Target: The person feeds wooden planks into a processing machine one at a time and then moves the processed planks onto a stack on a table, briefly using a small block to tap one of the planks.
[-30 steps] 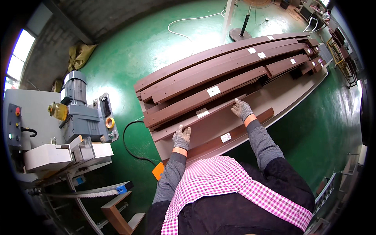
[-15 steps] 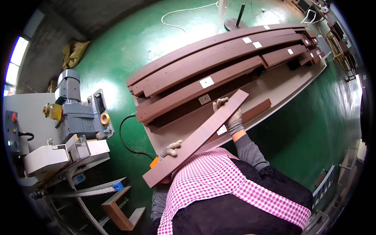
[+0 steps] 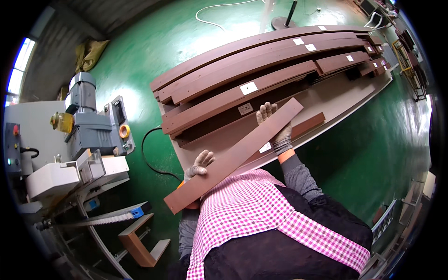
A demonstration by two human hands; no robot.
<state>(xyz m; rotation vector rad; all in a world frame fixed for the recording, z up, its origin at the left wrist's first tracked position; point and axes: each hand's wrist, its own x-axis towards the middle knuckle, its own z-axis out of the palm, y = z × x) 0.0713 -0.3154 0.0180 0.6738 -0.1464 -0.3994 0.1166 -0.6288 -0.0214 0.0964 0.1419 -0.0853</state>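
A long, flat brown board lies slantwise across both my gloved hands, in front of my checked apron. Around its near left part is my left hand, thumb against the board and fingers stretched out past its far edge. Toward the upper right end, my right hand bears the board from below. Its fingertips stick up beyond the far edge, while the board hides most of the palm. Just behind, several long brown beams with white labels are stacked side by side on a pale platform.
A short brown piece lies on the platform by my right hand. At the left stands a machine with a grey motor and a blue-tipped rail. A black cable runs over the green floor. Far back is a round pole base.
The board has turned slightly and shifted up, its face now darker. Fingers of both hands have straightened from a curl. The whole view has shifted slightly.
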